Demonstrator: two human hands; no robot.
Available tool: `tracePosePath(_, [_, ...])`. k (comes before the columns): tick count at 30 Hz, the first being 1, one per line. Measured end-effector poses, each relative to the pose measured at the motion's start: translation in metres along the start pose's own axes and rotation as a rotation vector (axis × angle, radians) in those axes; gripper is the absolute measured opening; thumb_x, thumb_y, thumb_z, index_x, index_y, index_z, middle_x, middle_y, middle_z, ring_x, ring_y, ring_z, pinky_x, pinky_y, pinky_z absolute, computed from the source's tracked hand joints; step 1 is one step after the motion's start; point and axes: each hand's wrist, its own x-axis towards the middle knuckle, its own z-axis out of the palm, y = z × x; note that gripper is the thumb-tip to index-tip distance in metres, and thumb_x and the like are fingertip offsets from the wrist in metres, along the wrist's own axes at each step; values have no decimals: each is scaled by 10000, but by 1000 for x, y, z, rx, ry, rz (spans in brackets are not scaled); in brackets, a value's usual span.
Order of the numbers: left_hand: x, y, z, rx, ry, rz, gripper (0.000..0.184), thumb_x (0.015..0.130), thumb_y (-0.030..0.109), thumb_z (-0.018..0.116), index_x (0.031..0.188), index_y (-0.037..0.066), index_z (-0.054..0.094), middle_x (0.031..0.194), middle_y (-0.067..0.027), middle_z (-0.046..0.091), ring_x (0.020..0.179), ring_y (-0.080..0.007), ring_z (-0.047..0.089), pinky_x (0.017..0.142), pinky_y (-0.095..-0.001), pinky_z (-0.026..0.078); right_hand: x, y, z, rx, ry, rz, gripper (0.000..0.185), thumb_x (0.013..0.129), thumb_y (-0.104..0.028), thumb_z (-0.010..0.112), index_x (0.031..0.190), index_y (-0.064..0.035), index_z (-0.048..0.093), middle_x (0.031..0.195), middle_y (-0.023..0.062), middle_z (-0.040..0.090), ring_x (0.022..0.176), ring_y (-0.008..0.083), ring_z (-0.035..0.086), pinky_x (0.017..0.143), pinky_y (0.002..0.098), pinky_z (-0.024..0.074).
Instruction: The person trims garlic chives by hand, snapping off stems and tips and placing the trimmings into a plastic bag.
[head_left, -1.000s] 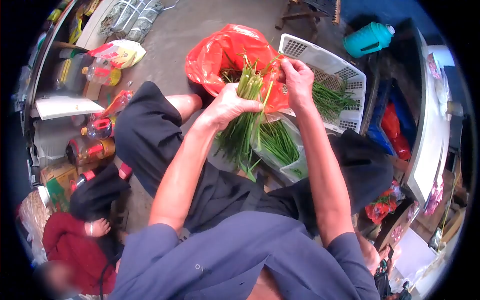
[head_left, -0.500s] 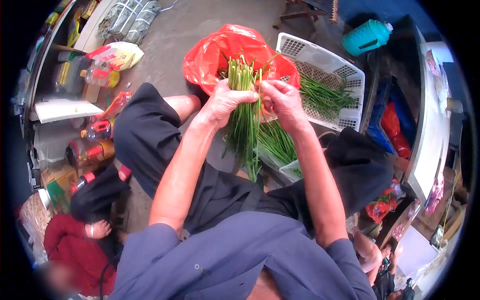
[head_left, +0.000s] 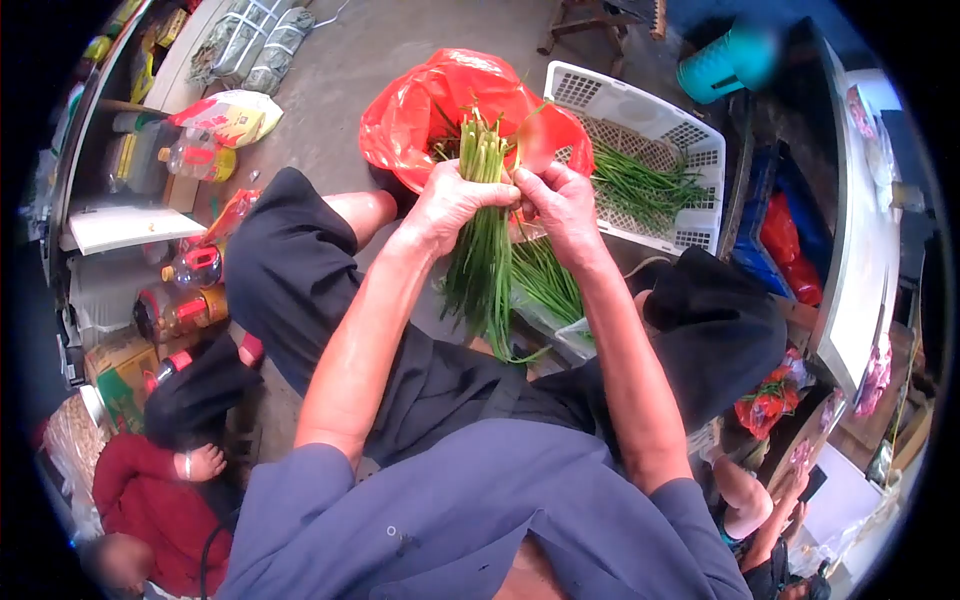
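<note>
My left hand [head_left: 445, 208] is wrapped around a thick bunch of long green chives [head_left: 480, 255], pale cut ends up and leafy tips hanging between my knees. Close beside it, my right hand [head_left: 562, 208] pinches thumb and forefinger together at what looks like a single thin chive stalk at the bunch's edge; its fingertips partly hide it. Behind the hands stands an open red plastic bag [head_left: 400, 115], with some trimmings showing inside. More chives [head_left: 548, 280] lie in a clear plastic bag below my right hand.
A white plastic basket [head_left: 590, 90] holding loose chives sits beyond my right hand. A teal thermos [head_left: 715, 70] stands at the far right. Bottles [head_left: 195, 262] and shelves line the left. A person in a red sleeve [head_left: 150, 480] sits at lower left; another person's arm [head_left: 770, 530] shows at lower right.
My right hand has shifted slightly left, its fingertips now against my left thumb. The loose stalk that hung beside the bunch no longer stands out separately. My left hand keeps its hold.
</note>
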Motion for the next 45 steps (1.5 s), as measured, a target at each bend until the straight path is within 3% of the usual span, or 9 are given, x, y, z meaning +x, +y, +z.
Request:
tracePosePath(14, [3,-2,-2,1,2,-47,138,737,33,700,850,2,628,773,-98,669,689,-170,653,655,-299,532,1,14,0,-15,36,-8,184,947,-176,554,909,-4,607,687,-1,586,583,70,529,542,231,434])
tracePosePath(30, [-4,4,-5,37,-162,-134,193,757,85,679,903,8,579,761,-110,658,665,-183,641,639,-309,528,49,12,-1,-104,280,-101,177,907,-192,635,909,-16,645,747,-4,604,616,76,540,566,235,458])
tracePosePath(33, [-9,10,-1,29,-145,-101,199,757,87,676,910,9,576,756,-108,654,666,-185,634,642,-310,517,56,7,2,-92,211,-64,198,885,-166,659,983,3,632,784,9,609,626,88,546,595,248,476])
tracePosePath(34, [-8,13,-2,8,-144,-69,198,761,77,673,918,9,574,768,-110,654,677,-181,635,658,-308,523,58,10,2,-156,166,-89,317,852,-191,692,1070,28,621,916,85,668,779,137,630,696,304,522])
tracePosePath(35, [-8,15,-4,-11,-129,-81,195,766,67,671,925,6,575,779,-110,654,678,-178,634,669,-309,529,61,18,0,-277,136,-210,386,829,-168,709,1145,21,592,983,104,668,809,154,643,727,314,530])
tracePosePath(37, [-8,18,-5,-46,-137,-29,204,771,64,671,943,-1,580,787,-108,654,683,-178,638,676,-309,533,64,31,1,-468,185,-481,326,822,-202,712,1054,17,645,871,100,680,744,157,645,667,312,524])
tracePosePath(38, [-8,19,-5,-48,-139,-32,204,771,64,671,943,-1,580,787,-108,654,683,-178,638,676,-309,533,63,35,-6,-471,186,-478,326,822,-202,712,1054,17,645,871,100,680,744,157,645,667,312,524])
tracePosePath(40, [-9,23,-7,-35,-124,-5,231,774,72,673,971,-12,587,780,-101,653,684,-177,639,675,-306,530,53,28,-16,-487,119,-157,269,830,-242,695,870,24,684,716,95,662,648,154,632,587,310,501])
tracePosePath(45, [-8,26,-9,-31,-93,6,265,773,87,681,990,-34,591,763,-89,648,675,-178,637,677,-305,523,9,48,-50,-565,-33,138,351,855,-319,653,718,4,668,622,80,634,554,135,599,517,308,472])
